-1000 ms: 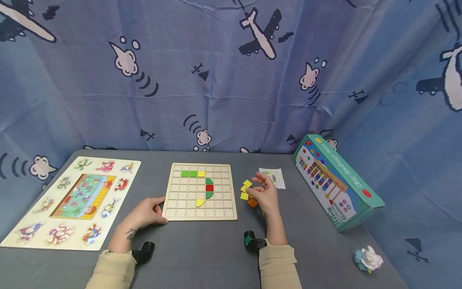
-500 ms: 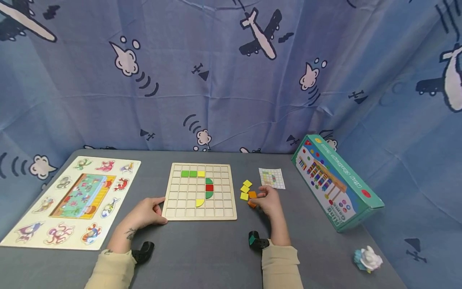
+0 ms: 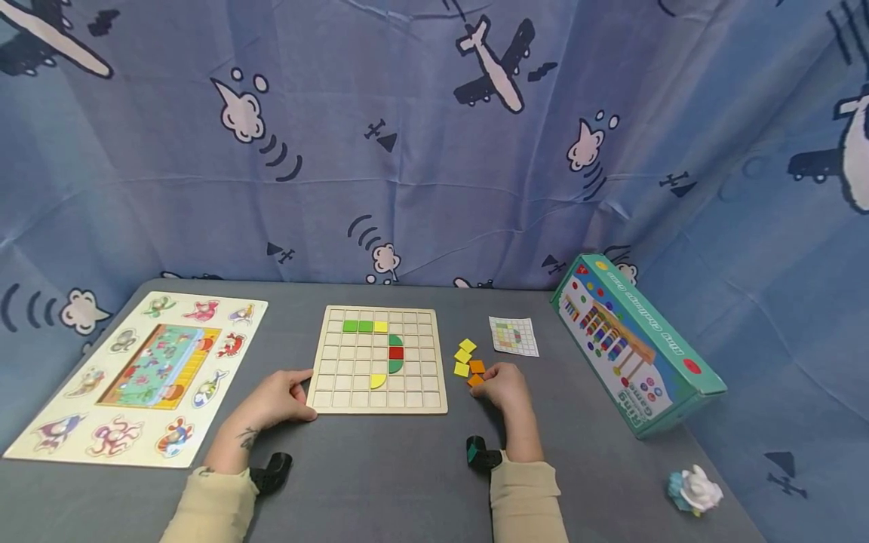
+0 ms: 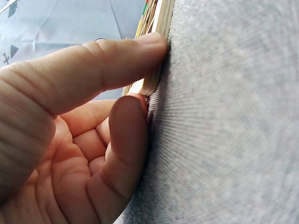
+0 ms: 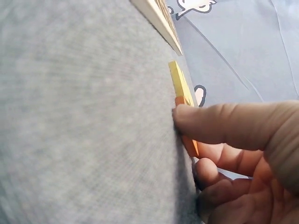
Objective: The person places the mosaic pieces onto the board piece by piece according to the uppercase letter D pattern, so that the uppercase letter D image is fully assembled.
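Observation:
A square wooden grid board (image 3: 414,385) bears green, yellow and red pieces in some of its cells. My left hand (image 3: 274,398) holds its front left corner; in the left wrist view the thumb (image 4: 117,60) lies along the board's edge (image 4: 161,28) and a bent finger touches the corner. To the right of the board is a small group of yellow tiles (image 3: 462,369) and orange tiles. My right hand (image 3: 504,387) pinches the nearer orange tile (image 3: 476,381) at table level; its thumb presses the orange tile (image 5: 190,145) in the right wrist view, where the fingers are curled behind.
A printed pattern card (image 3: 514,336) lies behind the right hand. At the left is a large picture puzzle board (image 3: 227,332). A green game box (image 3: 638,347) stands at the right, with a small white and blue figurine (image 3: 694,490) near the table's right edge.
My right hand has come down from above the yellow tiles toward the nearer orange tile and now pinches it. The pattern card is uncovered. The left hand stays at the board's corner.

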The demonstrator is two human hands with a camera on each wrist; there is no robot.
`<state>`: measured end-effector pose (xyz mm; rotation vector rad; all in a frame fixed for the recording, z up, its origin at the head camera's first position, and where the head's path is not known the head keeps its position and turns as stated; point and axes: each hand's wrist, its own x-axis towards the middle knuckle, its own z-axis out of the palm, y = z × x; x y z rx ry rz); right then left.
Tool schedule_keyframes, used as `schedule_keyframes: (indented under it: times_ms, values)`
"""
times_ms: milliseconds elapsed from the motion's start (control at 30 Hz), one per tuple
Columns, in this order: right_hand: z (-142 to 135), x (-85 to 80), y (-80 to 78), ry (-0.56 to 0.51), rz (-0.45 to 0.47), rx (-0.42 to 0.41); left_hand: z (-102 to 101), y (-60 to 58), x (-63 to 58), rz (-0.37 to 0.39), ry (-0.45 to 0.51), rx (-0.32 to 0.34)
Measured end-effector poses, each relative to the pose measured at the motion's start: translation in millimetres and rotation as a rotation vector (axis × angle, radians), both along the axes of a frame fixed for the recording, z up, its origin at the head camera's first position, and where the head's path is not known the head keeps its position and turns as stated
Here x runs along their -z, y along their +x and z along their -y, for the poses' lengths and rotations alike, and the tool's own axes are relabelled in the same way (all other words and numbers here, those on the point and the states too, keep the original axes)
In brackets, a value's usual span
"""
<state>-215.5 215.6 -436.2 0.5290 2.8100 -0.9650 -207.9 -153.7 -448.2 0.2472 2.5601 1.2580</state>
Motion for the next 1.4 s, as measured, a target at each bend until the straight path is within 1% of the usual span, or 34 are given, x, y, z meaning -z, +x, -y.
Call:
schedule_keyframes:
  times_ms: [67,167,233,433,633,667,767,933,1000,1100,1200,1400]
  values:
    - [-0.1,-0.1,0.1,-0.004,-0.008,-0.003,0.2,0.5,-0.4,-0.002,0.005,0.002]
    - [0.4,-0.7,-0.8,-0.060,-0.043,0.008,0.5,0.7,-0.2,-0.015,0.012,0.013]
    - [1.8,-1.7,-1.9,-0.122,-0.090,0.022,0.6,0.7,0.2,-0.021,0.018,0.019]
    - [12.9,-5.7,-5.7,-0.359,-0.258,0.044,0.7,0.3,0.3,-0.013,0.027,0.016]
    - [29.5,-3.7,-8.5,-0.544,-0.367,0.052,0.8,0.1,1.0,-0.008,0.016,0.016]
    - [32.6,-3.2,-8.8,-0.571,-0.385,0.048,1.0,0.1,1.3,-0.014,0.015,0.023]
    - [42.1,-2.6,-9.3,-0.645,-0.423,0.037,1.2,-0.2,2.1,-0.014,0.019,0.016]
    - [57.8,-2.6,-8.4,-0.763,-0.440,0.004,1.6,-1.0,2.8,-0.011,0.020,0.013]
    - [64.2,-2.4,-7.7,-0.825,-0.445,-0.018,1.8,-0.9,3.4,-0.012,0.019,0.015]
    - [73.9,-1.4,-7.3,-0.889,-0.442,-0.056,1.4,-0.5,3.4,-0.012,0.022,0.012]
    - [83.9,0.3,-7.7,-0.910,-0.419,-0.088,1.2,-0.9,3.6,-0.014,0.019,0.012]
    - [109.0,1.7,-10.3,-0.909,-0.339,-0.146,0.8,-1.2,3.3,-0.018,0.016,0.001]
